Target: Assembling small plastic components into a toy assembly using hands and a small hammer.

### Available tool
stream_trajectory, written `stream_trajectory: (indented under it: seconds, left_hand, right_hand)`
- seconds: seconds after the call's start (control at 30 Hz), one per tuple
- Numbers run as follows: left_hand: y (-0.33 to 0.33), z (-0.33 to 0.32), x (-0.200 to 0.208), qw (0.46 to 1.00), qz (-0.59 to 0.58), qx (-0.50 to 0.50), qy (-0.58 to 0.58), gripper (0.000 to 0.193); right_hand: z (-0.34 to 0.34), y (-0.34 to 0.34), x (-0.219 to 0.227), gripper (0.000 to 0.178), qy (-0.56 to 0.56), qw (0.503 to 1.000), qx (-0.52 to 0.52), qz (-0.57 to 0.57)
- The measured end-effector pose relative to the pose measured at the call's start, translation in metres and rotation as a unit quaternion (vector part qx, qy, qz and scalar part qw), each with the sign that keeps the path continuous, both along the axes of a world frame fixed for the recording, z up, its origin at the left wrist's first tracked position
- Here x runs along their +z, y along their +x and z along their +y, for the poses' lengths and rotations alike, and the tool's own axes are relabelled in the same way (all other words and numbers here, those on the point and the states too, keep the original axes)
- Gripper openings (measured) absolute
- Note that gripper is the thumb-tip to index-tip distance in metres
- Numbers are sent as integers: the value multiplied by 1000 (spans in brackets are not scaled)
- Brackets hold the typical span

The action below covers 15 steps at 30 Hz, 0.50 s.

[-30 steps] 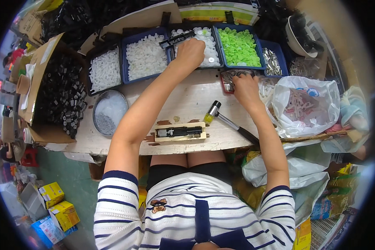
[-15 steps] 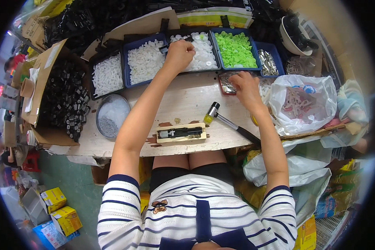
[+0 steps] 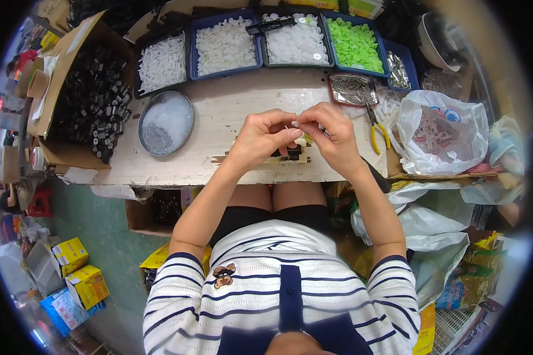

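My left hand (image 3: 265, 137) and my right hand (image 3: 327, 134) meet fingertip to fingertip above the worktable (image 3: 231, 112). Together they pinch a small part; it is too small to name. Just under them lies a wooden jig (image 3: 290, 157) with a black piece in it, mostly hidden by my hands. Yellow-handled pliers (image 3: 378, 131) lie to the right of my right hand.
Blue bins of white parts (image 3: 226, 45) and a bin of green parts (image 3: 354, 44) line the far edge. A metal tray of pins (image 3: 353, 89), a round metal dish (image 3: 166, 122), a cardboard box of black parts (image 3: 95, 100) and a plastic bag (image 3: 439, 134) surround the work spot.
My left hand came back from the white-parts bin and my right hand from the pin tray; both now meet over the jig.
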<state>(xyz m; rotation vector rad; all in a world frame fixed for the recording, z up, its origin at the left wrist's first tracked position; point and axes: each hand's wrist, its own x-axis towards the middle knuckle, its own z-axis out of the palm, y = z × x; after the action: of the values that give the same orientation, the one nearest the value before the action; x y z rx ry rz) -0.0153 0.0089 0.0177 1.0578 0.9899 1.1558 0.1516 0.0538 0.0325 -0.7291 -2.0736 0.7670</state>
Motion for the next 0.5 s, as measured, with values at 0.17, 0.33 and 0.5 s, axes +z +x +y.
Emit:
stream_trajectory:
  seconds: [0.17,0.33,0.5]
  left_hand:
    - [0,-26,-6,990,10,99,97,17]
    - [-11,-40,-16,972,-228,62,24,14]
    - [-11,-48,-11,968,-238,74,-27,12]
  right_hand:
    - [-17,-6,-3,8,-44,998,34,17]
    - [-26,-6,0,8,-328,935,33,133]
    - [-30,-15,-4,8,-372,912,60,160]
